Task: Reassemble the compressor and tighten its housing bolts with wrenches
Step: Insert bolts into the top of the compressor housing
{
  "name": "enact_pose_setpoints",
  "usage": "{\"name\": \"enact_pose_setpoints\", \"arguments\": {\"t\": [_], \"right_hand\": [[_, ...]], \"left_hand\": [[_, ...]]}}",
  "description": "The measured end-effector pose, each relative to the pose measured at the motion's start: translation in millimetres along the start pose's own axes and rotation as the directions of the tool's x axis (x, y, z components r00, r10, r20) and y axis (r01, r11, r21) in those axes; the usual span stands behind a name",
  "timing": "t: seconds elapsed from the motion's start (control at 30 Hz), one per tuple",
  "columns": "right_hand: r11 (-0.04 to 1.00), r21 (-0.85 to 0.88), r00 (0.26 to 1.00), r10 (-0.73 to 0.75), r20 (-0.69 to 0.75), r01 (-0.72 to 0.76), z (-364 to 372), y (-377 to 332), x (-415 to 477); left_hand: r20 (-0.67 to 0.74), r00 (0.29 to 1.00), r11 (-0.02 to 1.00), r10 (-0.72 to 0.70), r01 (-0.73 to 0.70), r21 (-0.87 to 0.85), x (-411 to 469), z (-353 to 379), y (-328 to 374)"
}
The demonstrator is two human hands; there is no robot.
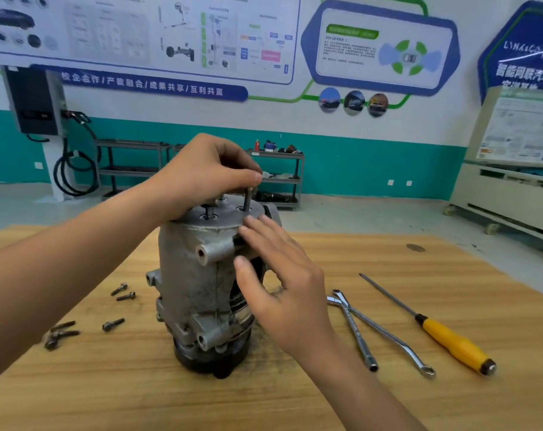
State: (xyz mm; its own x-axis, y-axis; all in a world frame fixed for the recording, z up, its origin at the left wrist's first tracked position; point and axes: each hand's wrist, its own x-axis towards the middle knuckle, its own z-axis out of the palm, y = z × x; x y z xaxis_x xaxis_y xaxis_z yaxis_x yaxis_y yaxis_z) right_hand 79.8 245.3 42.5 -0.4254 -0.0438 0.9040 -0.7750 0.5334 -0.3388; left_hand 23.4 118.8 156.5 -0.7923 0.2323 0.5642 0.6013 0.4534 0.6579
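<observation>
Threading a bolt [248,199] in by hand, that's what we've got. The left hand [201,175] sits above the compressor [189,275], thumb and fingers [251,176] pinching the bolt's head while its threaded shank stands up out of a hole in the top plate. Finger-starting makes sense, I'd say: the thread can catch cleanly before any tool loads it.

The right hand [282,287] is flat and open, fingers straight, pressed against the housing's side just under the plate, most likely to stop the body twisting or tipping. The compressor stands upright on its dark pulley end, mid-tabletop [419,405], so the bolt holes face up.

A second bolt [208,210] stands in a neighbouring hole under the left palm; how deep it sits, I can't tell. Loose bolts [113,324] lie on the wood to the left, so I'd guess several holes are unfilled. Off to the right, two wrenches [355,332] lie crossed with a yellow-handled screwdriver [450,340] beside them, handy for the right hand. Early going, by my reckoning: bolts first, wrenches later.
</observation>
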Motion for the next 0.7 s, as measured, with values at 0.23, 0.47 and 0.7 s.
{"name": "enact_pose_setpoints", "arguments": {"t": [0.23,0.47,0.7], "right_hand": [[1.0,0.02,1.0,0.017,-0.008,-0.017,2,-2,0],[0.999,0.027,1.0,0.017,0.009,-0.017,1,-1,0],[0.999,0.033,1.0,0.023,0.013,-0.023,1,0,1]], "left_hand": [[0.022,1.0,1.0,-0.022,0.023,-0.013,1,1,4],[-0.013,0.999,0.997,-0.046,0.046,0.065,4,1,0],[0.086,0.996,1.0,0.008,-0.009,0.01,2,-15,6]]}}
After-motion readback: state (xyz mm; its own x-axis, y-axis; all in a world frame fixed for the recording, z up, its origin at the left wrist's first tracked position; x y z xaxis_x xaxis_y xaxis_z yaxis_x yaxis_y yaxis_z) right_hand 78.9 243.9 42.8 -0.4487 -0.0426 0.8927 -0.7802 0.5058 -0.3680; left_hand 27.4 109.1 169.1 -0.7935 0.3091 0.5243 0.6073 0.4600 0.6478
